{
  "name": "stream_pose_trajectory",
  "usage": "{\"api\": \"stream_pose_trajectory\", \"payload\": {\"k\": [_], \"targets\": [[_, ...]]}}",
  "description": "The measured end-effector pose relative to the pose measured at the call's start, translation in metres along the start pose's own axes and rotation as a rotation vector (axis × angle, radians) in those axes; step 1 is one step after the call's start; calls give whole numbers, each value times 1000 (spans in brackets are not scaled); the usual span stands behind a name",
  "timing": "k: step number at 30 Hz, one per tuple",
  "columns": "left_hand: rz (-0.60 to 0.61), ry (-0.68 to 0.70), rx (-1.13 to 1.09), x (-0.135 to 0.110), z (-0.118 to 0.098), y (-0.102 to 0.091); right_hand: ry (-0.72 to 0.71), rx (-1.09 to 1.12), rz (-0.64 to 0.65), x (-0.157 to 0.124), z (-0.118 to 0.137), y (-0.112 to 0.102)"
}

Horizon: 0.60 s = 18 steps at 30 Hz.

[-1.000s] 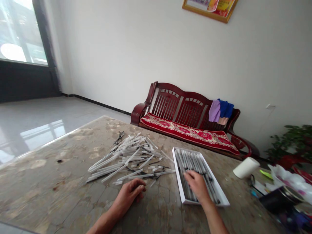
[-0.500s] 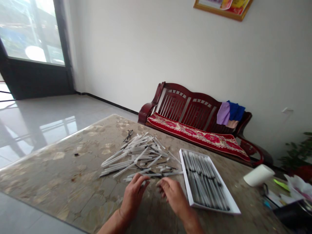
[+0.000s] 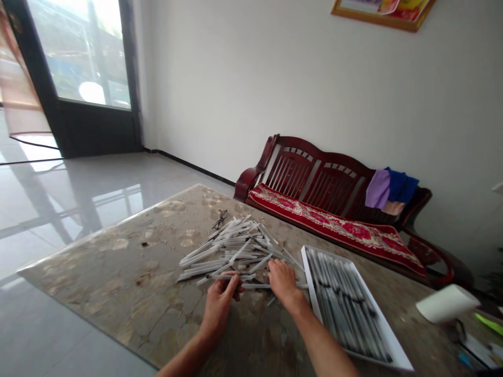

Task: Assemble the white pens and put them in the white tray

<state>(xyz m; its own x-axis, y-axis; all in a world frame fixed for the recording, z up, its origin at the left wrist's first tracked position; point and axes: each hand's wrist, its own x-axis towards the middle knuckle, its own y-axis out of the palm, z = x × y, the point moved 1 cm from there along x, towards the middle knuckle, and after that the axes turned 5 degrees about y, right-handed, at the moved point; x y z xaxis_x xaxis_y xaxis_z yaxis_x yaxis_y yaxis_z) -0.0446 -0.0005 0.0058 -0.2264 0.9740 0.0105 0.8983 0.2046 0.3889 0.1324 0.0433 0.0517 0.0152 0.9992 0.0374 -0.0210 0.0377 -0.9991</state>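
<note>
My left hand [image 3: 223, 294] is closed, with a slim pen-like stick [image 3: 236, 276] lying sideways between thumb and fingers. At the right edge of a loose pile of whitish, see-through sticks [image 3: 231, 248], my right hand [image 3: 282, 280] reaches down with bent fingers. Its fingertips are hidden, so what they pinch, if anything, cannot be made out. Beside my right forearm a white shallow box [image 3: 308, 280] holds rows of similar sticks with dark parts. One more pale stick [image 3: 257, 286] lies on the table between my hands.
Black-framed glasses [image 3: 220, 219] lie behind the pile on the patterned tabletop [image 3: 98, 293]. A white roll [image 3: 447, 303] lies at the right, near a bright green item [image 3: 489, 323]. Beyond the table stands a dark red wooden bench [image 3: 314, 173] with a red floral cushion.
My right hand has moved forward from beside my left hand to the pile's edge. A stick now shows clearly in my left hand. The view has turned slightly left.
</note>
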Motion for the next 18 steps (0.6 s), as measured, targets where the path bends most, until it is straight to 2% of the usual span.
{"api": "stream_pose_trajectory", "payload": {"k": [2,6,9,13,18], "targets": [[-18,-37,-72,1,2,0,11,57,-46,-4,-2,-1],[-31,-102,-164,3,6,-1,-30,454,-185,-19,-3,0],[2,-108,-182,3,8,-1,-67,648,-236,-32,0,3],[49,-101,-184,1,7,1,-101,743,-269,-46,9,1],[112,-101,-169,0,5,3,-176,708,-319,-54,16,-4]]}}
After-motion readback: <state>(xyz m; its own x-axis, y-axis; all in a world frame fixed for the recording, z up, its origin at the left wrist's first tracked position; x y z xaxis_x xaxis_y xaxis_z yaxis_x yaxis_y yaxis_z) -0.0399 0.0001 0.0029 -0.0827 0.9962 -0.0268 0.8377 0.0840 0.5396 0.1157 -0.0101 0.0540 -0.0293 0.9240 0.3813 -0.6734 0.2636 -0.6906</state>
